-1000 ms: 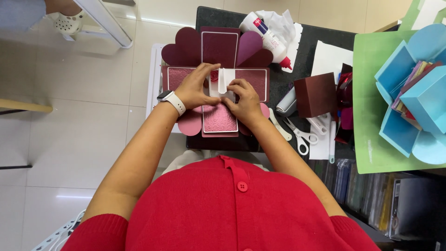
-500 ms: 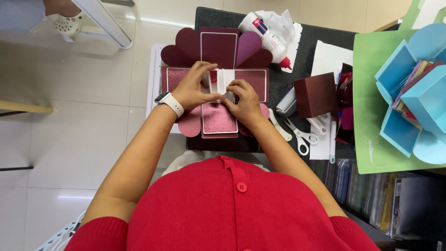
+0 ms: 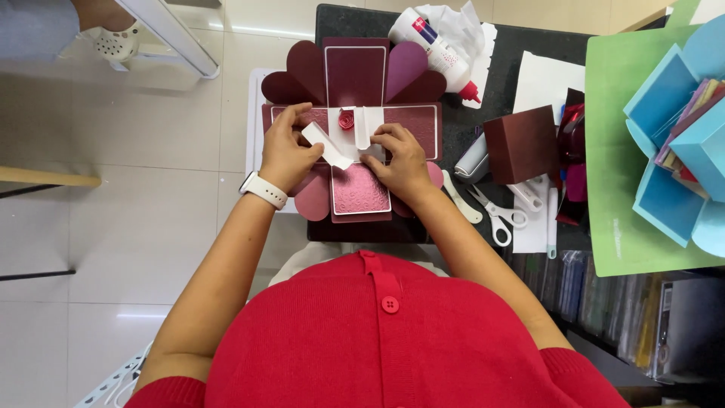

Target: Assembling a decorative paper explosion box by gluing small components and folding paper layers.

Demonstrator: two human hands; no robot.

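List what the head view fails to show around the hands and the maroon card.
- Centre of the maroon card: hidden under the left hand and right hand.
- White paper strip: its ends are covered by fingers.
- Blue box: cut off by the right edge.
- Scissors: the blades lie partly under the right wrist.

A single head-worn camera looks almost straight down over the wearer's red top and forearms at the dark surface [image 3: 529, 45] just ahead. It sits close, with both hands mid-frame, the tiled floor filling the left side and a green board [image 3: 612, 151] at the right edge.
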